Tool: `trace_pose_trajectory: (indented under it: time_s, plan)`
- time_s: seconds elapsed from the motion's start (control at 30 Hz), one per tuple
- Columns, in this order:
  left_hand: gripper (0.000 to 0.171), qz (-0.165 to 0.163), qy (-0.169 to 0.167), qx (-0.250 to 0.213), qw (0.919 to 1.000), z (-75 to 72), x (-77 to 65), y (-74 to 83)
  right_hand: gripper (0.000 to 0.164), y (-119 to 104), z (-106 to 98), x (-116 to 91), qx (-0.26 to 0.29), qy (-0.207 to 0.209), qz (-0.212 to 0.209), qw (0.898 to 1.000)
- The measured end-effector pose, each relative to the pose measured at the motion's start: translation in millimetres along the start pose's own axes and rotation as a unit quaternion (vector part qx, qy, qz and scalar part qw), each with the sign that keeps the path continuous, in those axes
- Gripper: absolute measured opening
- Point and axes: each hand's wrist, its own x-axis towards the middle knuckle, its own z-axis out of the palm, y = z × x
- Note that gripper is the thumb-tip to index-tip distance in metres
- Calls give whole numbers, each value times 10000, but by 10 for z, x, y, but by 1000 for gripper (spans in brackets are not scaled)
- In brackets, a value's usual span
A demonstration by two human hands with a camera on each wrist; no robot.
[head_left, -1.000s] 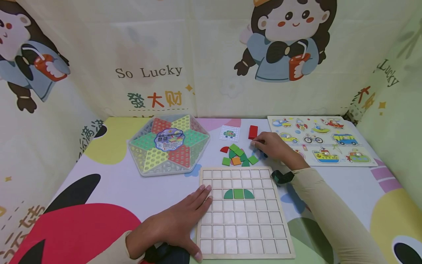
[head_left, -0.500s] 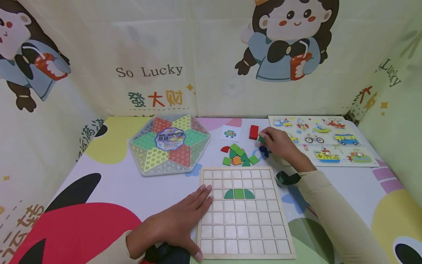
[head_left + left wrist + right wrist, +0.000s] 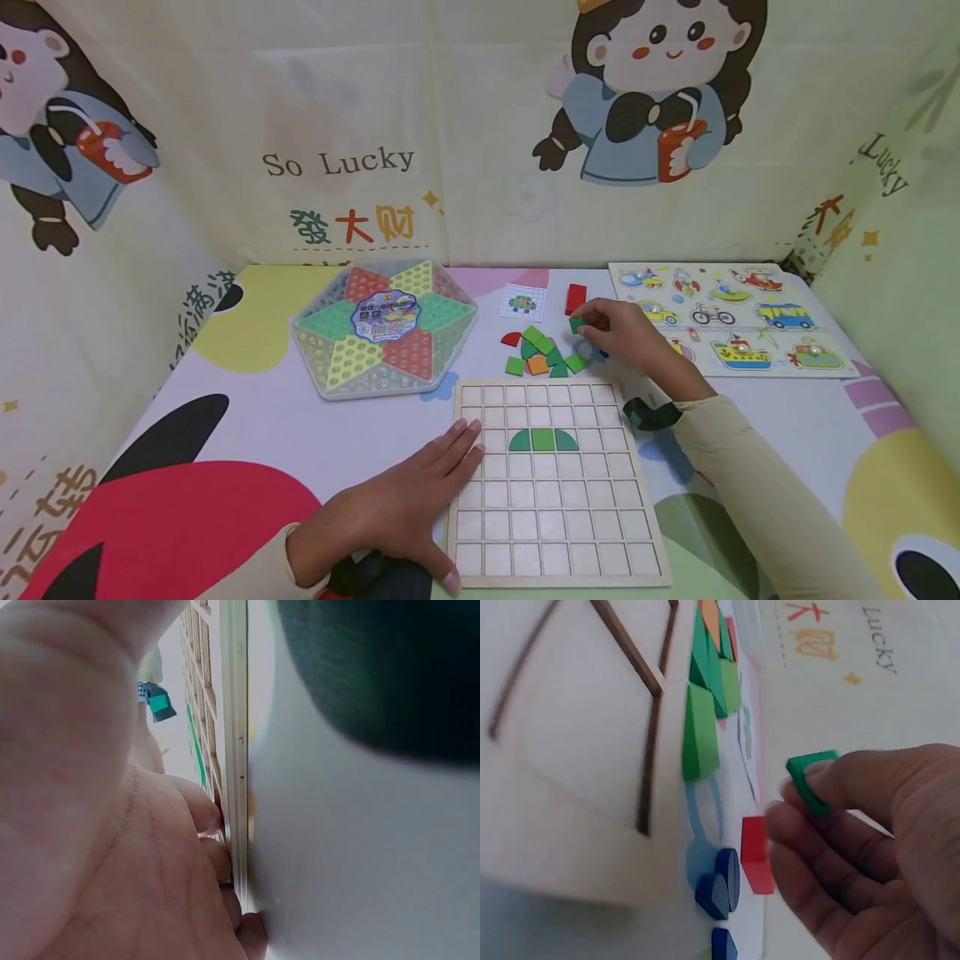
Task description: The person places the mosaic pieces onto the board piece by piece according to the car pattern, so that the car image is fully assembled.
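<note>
In the head view my right hand is raised beyond the wooden grid board, pinching a small dark green tile between thumb and fingers. The right wrist view shows the same green tile with the thumb across its face, hiding part of its outline. My left hand lies along the board's left side, fingertips on its edge and thumb at the near corner. On the board, a light green square sits between two dark green quarter-circle tiles, in one row.
Loose green, orange and red tiles lie just beyond the board. Behind them are a picture card and a red stack. Dark blue pieces lie near the right hand. A hexagonal bead box is left, a vehicle puzzle right.
My right hand shifted right from beside the red stack, then back left; the green tile now shows plainly in its fingertips. The left hand and the tiles on the board stay put.
</note>
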Motion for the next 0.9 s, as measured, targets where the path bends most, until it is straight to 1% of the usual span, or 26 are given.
trace_pose_trajectory:
  time_s: [0.07, 0.17, 0.33, 0.47, 0.7, 0.9]
  plan:
    - [130, -25, -21, -47, 10000, -5, 2, 1, 23, -22, 10, -24, 36, 111, -186, 9998]
    - [130, -28, -38, -81, 10000, -10, 5, 3, 22, -55, 14, -66, -19, 270, -515, 9983]
    - [130, -50, -95, -93, 9999, -20, 1, 5, 21, -132, 28, -128, -101, 287, -922, 9953]
    - [130, -48, -87, -113, 9999, -21, -7, 7, 22, -183, 64, -159, -66, 229, -1106, 9936]
    - [129, -26, -67, -74, 9999, -25, -11, 14, 23, -267, 141, -192, 125, 228, -1296, 9912]
    - [128, 57, -21, 34, 10000, -20, -19, 12, 20, -367, 200, -235, 293, -105, -1530, 9877]
